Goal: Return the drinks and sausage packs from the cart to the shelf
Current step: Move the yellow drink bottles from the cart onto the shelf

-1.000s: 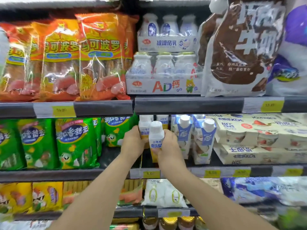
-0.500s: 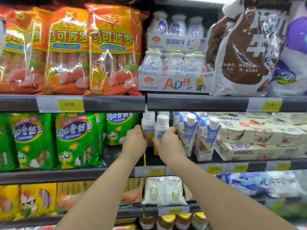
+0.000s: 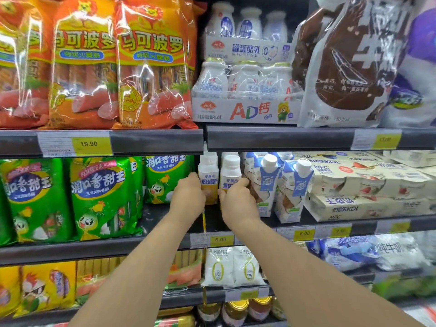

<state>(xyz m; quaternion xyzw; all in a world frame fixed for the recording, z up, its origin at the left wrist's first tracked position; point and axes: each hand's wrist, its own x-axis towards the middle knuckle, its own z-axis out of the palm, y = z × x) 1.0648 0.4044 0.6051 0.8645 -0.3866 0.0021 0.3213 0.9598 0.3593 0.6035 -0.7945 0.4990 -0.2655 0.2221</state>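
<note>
While two hands grip, left hand fingers curled round one bottle, right hand another.

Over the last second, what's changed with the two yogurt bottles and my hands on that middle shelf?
The right bottle, held forward of its neighbour a second ago, has gone back to stand level beside the left bottle. The right hand still grips it; the left hand stays on the left bottle. The blue cartons and green sausage packs have not moved.

Two upright white-capped bottles, mid-shelf
</note>
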